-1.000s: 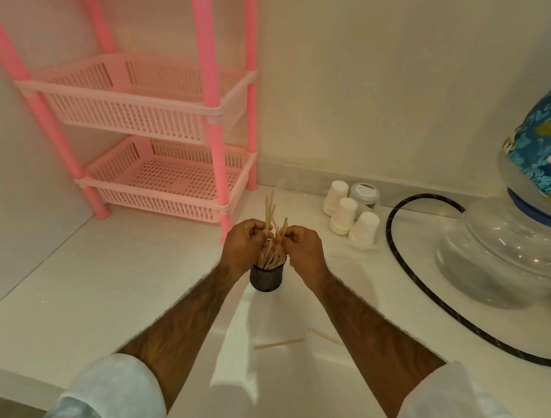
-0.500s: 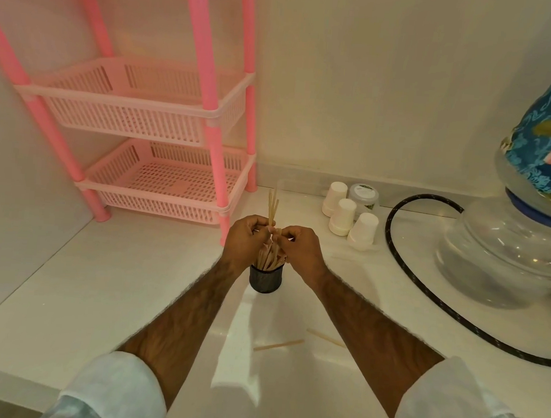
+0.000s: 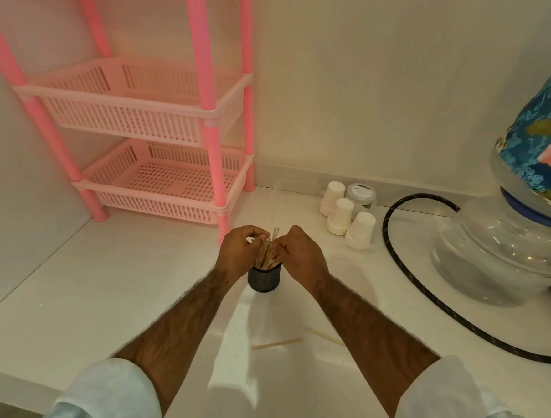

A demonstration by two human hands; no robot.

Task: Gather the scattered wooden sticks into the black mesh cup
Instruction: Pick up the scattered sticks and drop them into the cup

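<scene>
Pink plastic makes up the rack (image 3: 144,111) at the far left, which plays no part in the job. Over the white tabletop (image 3: 98,294) the left hand (image 3: 236,255) has its fingers curled in, pinching the upper part of the wooden sticks (image 3: 267,257) that stand bunched in the black mesh cup (image 3: 263,278). The cup stands upright between the two hands. The right hand (image 3: 300,259) meets the same bundle from the other side, its fingers curled and pinching near the tips.

Most of the gathering looks done: the bundle is inside the cup, leaning a little, and I judge the hands are settling it. Two pieces are left. One loose stick (image 3: 278,342) lies flat on the tabletop nearer the person, between the forearms, and a second loose stick (image 3: 324,336) lies just right of it, partly hidden by the right forearm. Both need picking up and dropping in.

Further right, the paper cups (image 3: 340,215), black hose (image 3: 394,266) and water jug (image 3: 499,254) stand well apart from the work.
</scene>
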